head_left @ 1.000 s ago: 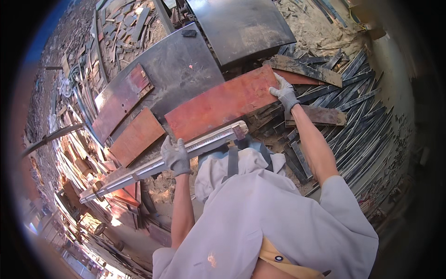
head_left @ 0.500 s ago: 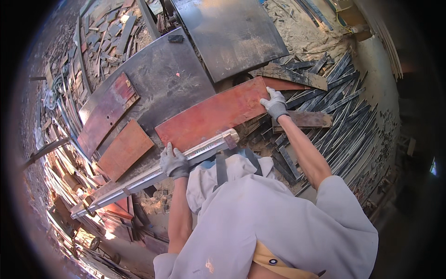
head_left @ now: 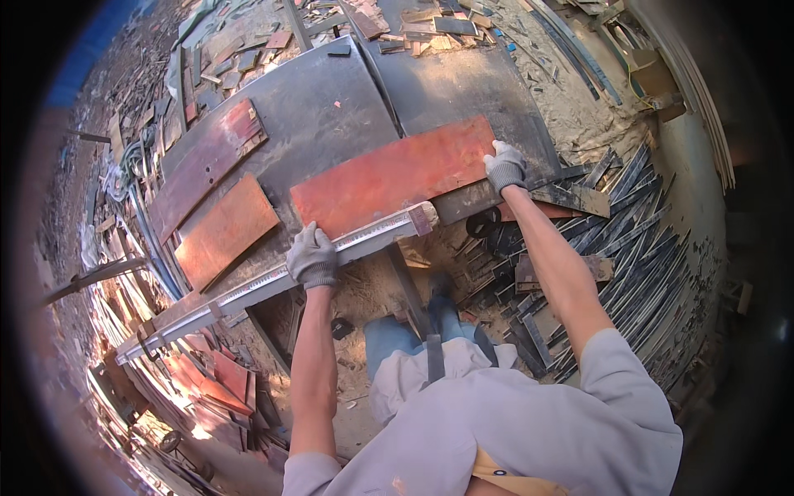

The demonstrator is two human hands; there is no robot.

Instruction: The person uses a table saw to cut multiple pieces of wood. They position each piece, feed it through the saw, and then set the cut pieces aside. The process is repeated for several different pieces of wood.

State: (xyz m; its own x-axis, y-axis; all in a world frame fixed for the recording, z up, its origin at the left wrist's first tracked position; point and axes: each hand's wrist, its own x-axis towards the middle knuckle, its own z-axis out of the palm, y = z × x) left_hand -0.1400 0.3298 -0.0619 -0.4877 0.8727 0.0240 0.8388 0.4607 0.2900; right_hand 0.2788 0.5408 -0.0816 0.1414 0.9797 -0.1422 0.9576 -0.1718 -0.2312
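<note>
In the head view, grasping the right end of a long red board [head_left: 389, 179] with the fingers of the right hand [head_left: 506, 168], gloved in grey; touching the same board's near left corner with the left hand [head_left: 313, 258], gloved alike, fingers bent; cannot tell whether clenched on the edge or merely resting there. Placed over the dark table [head_left: 322, 107], slanting up toward the right, across 2 panels: that red board. Along the table's near side, just below the board, a long metal rail [head_left: 269, 289] with measuring marks, ending at the right in a small wooden block [head_left: 423, 218]. To the left, also on the table, 2 more pieces: an orange-brown board [head_left: 227, 233] and, farther off, a purplish board [head_left: 203, 174]. Down at the right, a heap of dark strips [head_left: 633, 240]
</note>
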